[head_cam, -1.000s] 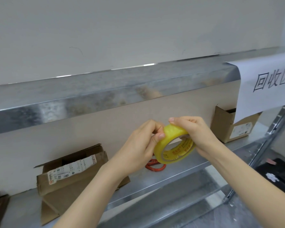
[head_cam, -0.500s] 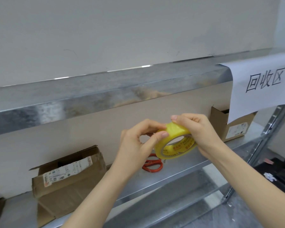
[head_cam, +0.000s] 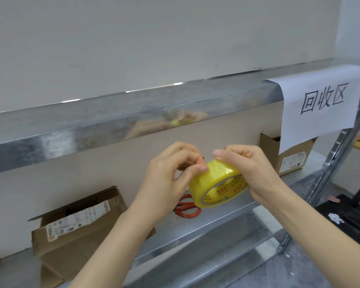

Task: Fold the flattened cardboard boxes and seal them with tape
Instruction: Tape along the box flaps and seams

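At the left end of the lower shelf (head_cam: 220, 223), a worn cardboard box (head_cam: 77, 231) is sitting tilted, its flaps hanging open and a white shipping label running across its top edge. Something dark brown is peeking in at the far left edge, too cut off to identify.

Toward the middle, the left hand (head_cam: 166, 181) is reaching up from below with its fingers curled, and its thumb tip is pressing against the outer face of the tape roll (head_cam: 214, 183) while the forefinger is pinching in just above it. Behind that hand, red-handled scissors (head_cam: 188, 208) are lying flat on the shelf, partly hidden by the wrist.

The tape roll, yellow and translucent with red print round its core, is being held in the air between both hands, above the front edge of the lower shelf and not touching it. Its open centre is facing down and toward the camera.

The right hand (head_cam: 254, 173) is gripping the roll from the right side, fingers curling over the top and the palm wrapping round its far side.

Above the hands, the shiny front beam of the upper shelf (head_cam: 87, 127) is reflecting a blurred smear of forearm and yellow.

Near the right end of the lower shelf, against the back wall, a smaller cardboard box (head_cam: 293, 161) is standing with a flap raised. A white paper sign (head_cam: 320, 104) bearing black handwritten characters is hanging from the upper shelf and covering that box's upper part. At the far right, a perforated metal upright (head_cam: 333, 161) is slanting down past the shelf corner.
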`<move>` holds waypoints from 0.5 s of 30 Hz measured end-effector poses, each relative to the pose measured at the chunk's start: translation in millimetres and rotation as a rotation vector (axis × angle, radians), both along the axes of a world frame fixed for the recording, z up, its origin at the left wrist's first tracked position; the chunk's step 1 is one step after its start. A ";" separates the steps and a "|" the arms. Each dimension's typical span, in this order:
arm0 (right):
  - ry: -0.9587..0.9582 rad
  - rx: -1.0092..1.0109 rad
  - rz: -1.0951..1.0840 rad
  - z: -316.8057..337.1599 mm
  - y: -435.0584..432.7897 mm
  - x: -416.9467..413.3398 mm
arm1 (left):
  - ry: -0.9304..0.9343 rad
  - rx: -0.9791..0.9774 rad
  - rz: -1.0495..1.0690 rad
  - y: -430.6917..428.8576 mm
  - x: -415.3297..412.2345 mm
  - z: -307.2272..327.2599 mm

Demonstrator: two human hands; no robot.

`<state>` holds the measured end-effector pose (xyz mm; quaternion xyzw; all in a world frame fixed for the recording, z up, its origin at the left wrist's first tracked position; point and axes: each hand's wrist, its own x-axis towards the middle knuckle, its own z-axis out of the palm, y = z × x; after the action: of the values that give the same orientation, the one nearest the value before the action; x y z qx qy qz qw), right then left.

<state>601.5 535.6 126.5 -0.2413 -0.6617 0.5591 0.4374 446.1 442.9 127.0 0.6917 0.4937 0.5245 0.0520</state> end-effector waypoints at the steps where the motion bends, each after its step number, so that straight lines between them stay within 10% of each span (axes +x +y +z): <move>1: 0.000 -0.014 -0.003 -1.2 0.7 0.6 | 0.058 0.020 0.014 1.3 1.1 -1.2; 8: -0.020 -0.081 -0.018 -5.1 2.2 4.3 | 0.159 -0.052 -0.041 4.9 1.6 -4.5; 15: 0.015 -0.055 0.074 1.8 11.3 12.4 | -0.164 -0.373 -0.173 3.3 6.7 -4.3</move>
<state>613.9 546.8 128.3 -0.2242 -0.6513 0.5946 0.4147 452.8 446.2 122.6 0.6649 0.5150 0.4722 0.2640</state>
